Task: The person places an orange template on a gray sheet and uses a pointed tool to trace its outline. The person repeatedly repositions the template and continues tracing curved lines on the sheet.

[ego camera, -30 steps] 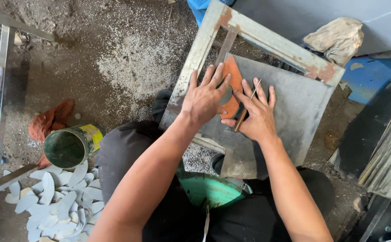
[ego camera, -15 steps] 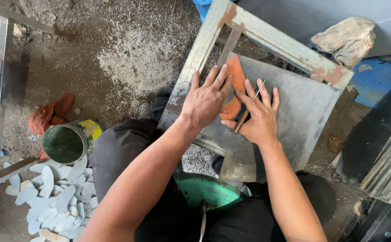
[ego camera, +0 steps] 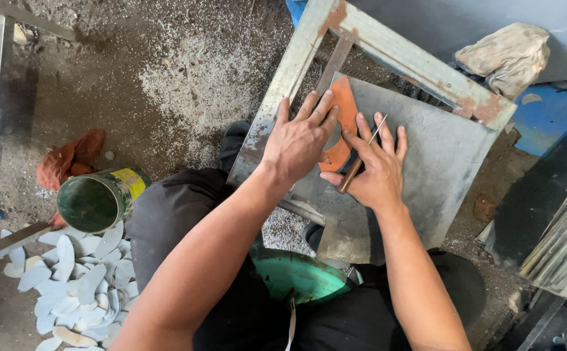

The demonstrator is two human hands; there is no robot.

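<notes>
Template (ego camera: 343, 110): orange, flat on grey slate sheet (ego camera: 439, 169), pinned under spread left hand (ego camera: 300, 140) fingers so it cannot slip.
Scribe (ego camera: 361, 159): pinched by right hand (ego camera: 378, 172), tip at template edge.

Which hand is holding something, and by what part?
Right hand holds a thin scribing tool by its brown handle, metal tip pointing up. Left hand grips nothing; it presses flat on the orange template.
</notes>
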